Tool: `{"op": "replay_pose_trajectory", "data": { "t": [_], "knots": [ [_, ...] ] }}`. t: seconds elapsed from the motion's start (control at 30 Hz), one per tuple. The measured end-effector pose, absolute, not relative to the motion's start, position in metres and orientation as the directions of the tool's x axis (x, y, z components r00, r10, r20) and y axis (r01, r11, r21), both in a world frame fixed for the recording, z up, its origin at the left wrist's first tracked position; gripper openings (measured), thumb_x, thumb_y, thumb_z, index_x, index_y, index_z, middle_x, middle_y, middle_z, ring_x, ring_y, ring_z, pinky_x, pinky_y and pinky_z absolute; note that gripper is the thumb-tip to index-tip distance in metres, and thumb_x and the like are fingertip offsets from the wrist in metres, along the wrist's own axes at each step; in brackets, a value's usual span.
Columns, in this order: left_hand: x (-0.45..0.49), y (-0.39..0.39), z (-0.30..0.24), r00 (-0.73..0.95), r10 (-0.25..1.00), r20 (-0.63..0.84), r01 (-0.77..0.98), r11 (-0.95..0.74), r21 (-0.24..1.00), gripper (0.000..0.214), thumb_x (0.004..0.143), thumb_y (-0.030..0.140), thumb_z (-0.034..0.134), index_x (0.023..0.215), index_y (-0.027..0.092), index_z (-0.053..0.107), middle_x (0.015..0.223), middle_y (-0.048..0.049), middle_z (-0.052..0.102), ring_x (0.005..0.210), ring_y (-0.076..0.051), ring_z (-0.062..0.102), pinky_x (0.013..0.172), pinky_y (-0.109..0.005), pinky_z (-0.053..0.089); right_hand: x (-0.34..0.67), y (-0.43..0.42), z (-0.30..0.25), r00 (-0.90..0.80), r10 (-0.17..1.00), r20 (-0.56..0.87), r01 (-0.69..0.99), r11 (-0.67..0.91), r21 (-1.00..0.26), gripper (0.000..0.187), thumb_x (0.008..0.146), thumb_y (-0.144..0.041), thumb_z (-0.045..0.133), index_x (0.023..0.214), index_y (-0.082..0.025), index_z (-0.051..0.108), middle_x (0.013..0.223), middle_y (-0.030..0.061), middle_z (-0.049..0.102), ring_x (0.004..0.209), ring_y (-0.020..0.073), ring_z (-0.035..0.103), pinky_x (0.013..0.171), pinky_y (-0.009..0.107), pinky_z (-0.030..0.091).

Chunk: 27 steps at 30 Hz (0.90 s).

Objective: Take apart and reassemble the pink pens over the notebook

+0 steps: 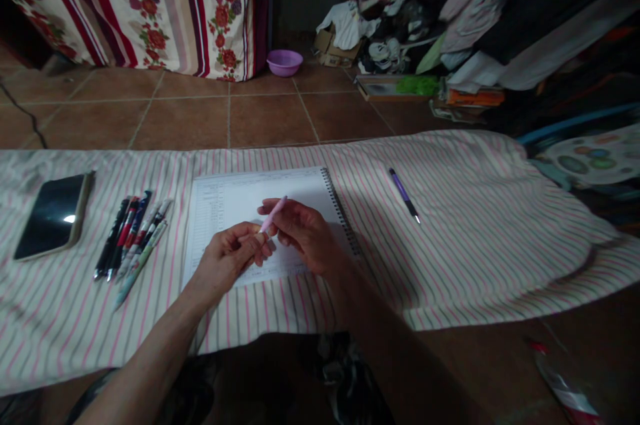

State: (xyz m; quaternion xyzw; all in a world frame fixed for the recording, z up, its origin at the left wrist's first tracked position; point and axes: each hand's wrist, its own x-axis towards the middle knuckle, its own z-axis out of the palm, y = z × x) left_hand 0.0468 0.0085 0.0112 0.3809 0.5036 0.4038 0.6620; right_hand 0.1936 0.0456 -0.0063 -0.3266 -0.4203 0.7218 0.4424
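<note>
My right hand [304, 233] is closed round a pink pen [275, 213], held slanted over a spiral notebook [235, 201] that lies open on a striped cloth [450, 245]. My left hand [231, 255] is curled, its fingertips pinching the pen's lower tip where the two hands meet. Both hands hover just above the notebook's printed page. A purple pen [404, 194] lies alone on the cloth to the right of the notebook.
Several pens [134, 238] lie in a row left of the notebook, and a phone [54, 214] beyond them. Tiled floor [260, 115] stretches behind, with a purple bowl [285, 62], a floral curtain [150, 5] and piled clothes [450, 5].
</note>
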Motion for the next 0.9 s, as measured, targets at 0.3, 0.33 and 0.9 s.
{"op": "replay_pose_trajectory", "data": {
  "t": [0.3,0.33,0.9],
  "knots": [
    [0.0451,0.0070,0.0065,0.189,0.918,-0.348,-0.135,0.375,0.917,0.025,0.071,0.037,0.068,0.074,0.013,0.063,0.062,-0.0031,0.061,0.053,-0.009,0.048,0.047,-0.020,0.034,0.1894,0.0467,-0.0084,-0.364,0.923,-0.126,-0.330,-0.254,-0.909,0.018,0.066,-0.029,0.074,0.067,-0.018,0.059,0.062,-0.0038,0.062,0.047,0.0048,0.046,0.044,0.019,0.034],
    [0.0449,0.0071,0.0063,0.185,0.919,-0.347,-0.135,0.374,0.918,0.025,0.070,0.038,0.068,0.074,0.013,0.063,0.062,-0.0029,0.060,0.053,-0.009,0.048,0.046,-0.020,0.033,0.1894,0.0467,-0.0084,-0.371,0.919,-0.136,-0.327,-0.266,-0.907,0.019,0.065,-0.030,0.074,0.070,-0.019,0.059,0.064,-0.0037,0.062,0.047,0.0049,0.046,0.044,0.019,0.034],
    [0.0459,0.0076,0.0077,0.200,0.914,-0.352,-0.152,0.384,0.911,0.024,0.072,0.036,0.067,0.068,0.013,0.061,0.058,-0.0016,0.059,0.050,-0.007,0.046,0.044,-0.018,0.030,0.1912,0.0477,-0.0073,-0.371,0.919,-0.137,-0.378,-0.284,-0.881,0.020,0.066,-0.029,0.074,0.080,-0.020,0.064,0.074,-0.0015,0.066,0.051,0.0052,0.049,0.042,0.018,0.032]
  ]
}}
